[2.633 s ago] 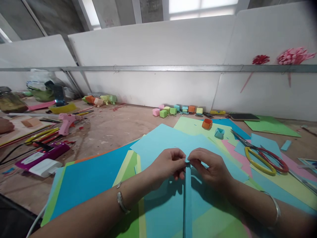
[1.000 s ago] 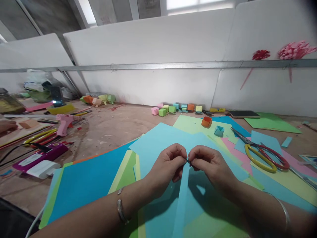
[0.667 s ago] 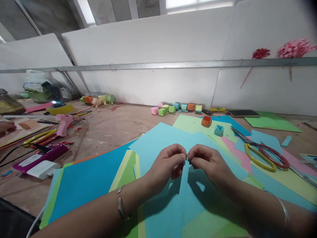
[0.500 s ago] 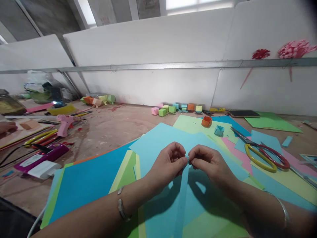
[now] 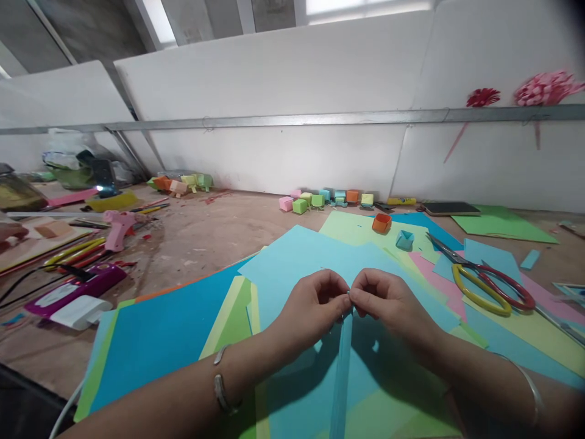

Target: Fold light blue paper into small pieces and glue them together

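Note:
A long narrow light-blue paper strip (image 5: 340, 378) runs from the bottom edge up to my fingertips. My left hand (image 5: 313, 308) and my right hand (image 5: 388, 302) meet at its top end, both pinched closed on it, thumbs and forefingers almost touching. The strip's tip is hidden between my fingers. Under my hands lies a light-blue paper sheet (image 5: 292, 256) on a spread of blue, green and yellow sheets. Each wrist carries a metal bangle.
Scissors (image 5: 484, 283) with yellow and red handles lie to the right. A small orange paper box (image 5: 381, 223) and a blue one (image 5: 404, 241) sit beyond my hands, a row of coloured paper cubes (image 5: 326, 201) by the white wall. A pink glue gun (image 5: 117, 227) and pens lie left.
My hands stayed together on the strip's top end and shifted slightly lower and right. The strip turned from showing its flat face to nearly edge-on.

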A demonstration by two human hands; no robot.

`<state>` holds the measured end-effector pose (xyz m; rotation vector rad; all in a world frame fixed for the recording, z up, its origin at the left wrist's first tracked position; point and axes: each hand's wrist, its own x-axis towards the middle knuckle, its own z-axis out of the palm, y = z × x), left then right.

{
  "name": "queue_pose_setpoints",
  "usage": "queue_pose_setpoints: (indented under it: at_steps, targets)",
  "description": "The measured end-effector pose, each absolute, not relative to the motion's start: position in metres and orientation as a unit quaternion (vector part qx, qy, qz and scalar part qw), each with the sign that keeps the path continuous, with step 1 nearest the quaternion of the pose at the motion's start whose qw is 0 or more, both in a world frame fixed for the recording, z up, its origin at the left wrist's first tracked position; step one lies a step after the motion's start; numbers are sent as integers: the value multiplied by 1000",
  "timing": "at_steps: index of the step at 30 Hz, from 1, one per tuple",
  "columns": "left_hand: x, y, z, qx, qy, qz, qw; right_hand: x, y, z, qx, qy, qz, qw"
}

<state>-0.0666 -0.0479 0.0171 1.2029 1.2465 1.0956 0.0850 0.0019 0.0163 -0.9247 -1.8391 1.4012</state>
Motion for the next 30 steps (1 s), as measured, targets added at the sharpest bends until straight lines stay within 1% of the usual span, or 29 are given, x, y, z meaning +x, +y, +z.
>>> queue_pose_setpoints:
  at_steps: [3,8,13,15,18,20,22,23,25,28,30]
  targets:
    - [-69,-49,19,503,517,436,539,86,1,17,-369,-692,535,314]
    - [-70,-49,20,491,498,441,562,88,-4,20,-375,-695,530,309]
    - [-70,-47,20,421,508,445,605,88,-4,16,-335,-722,522,304]
    - [-70,-45,21,375,509,457,625,89,-1,11,-305,-775,443,333]
    - [-72,-43,21,324,499,482,644,90,5,3,-222,-856,228,408]
    - [-73,-41,21,306,489,489,654,90,9,0,-157,-877,108,441]
    - [-73,-41,20,300,484,481,666,90,12,-1,-120,-882,44,454]
    - [-73,-41,20,300,483,475,671,90,12,-1,-115,-881,35,457]
    - [-73,-41,19,302,481,470,676,91,12,1,-123,-876,61,462]
    - [-71,-43,18,337,485,496,637,92,10,3,-194,-849,166,464]
    - [-71,-43,17,389,496,515,581,92,10,5,-271,-816,260,439]
